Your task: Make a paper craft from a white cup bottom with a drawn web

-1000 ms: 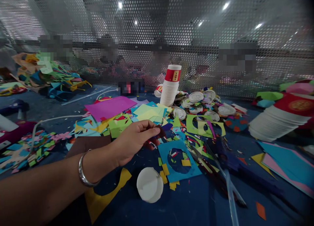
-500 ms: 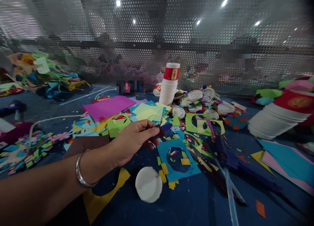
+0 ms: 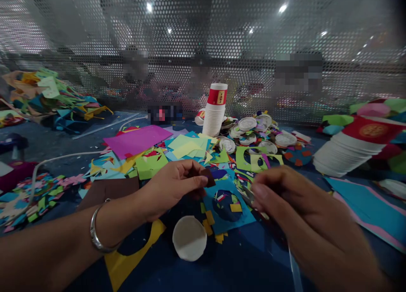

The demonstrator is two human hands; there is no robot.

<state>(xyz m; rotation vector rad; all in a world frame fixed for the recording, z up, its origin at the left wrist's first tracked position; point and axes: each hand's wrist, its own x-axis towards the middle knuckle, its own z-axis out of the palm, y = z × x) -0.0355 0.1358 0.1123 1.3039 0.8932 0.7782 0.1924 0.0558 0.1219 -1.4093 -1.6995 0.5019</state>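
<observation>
Between the thumb and fingers of my left hand (image 3: pixel 177 188) is a small piece of dark brown paper (image 3: pixel 208 177); a silver bangle circles that wrist. My right hand (image 3: pixel 304 218) is raised on the right, slightly blurred, with thumb and forefinger pinched together; whatever may be in them I cannot make out. Below and between the hands lies a white round paper cup piece (image 3: pixel 189 238). A blue paper square with a round hole (image 3: pixel 249 218) lies between the hands, with small yellow paper bits (image 3: pixel 207 227) beside it. Brown paper (image 3: pixel 109 188) rests behind my left wrist.
Stacked paper cups (image 3: pixel 214 118) stand at the back, and another stack (image 3: pixel 336 154) leans at right. White discs (image 3: pixel 247 124) and scraps pile up behind. A magenta sheet (image 3: pixel 136 140) lies left of centre; a white cable (image 3: pixel 60 157) crosses the left. A perforated metal panel (image 3: pixel 177 80) closes the back.
My right hand has come into view from the right, covering the scissors and dark blue tool there. My left hand still holds the brown paper, now turned slightly. The view has shifted a little.
</observation>
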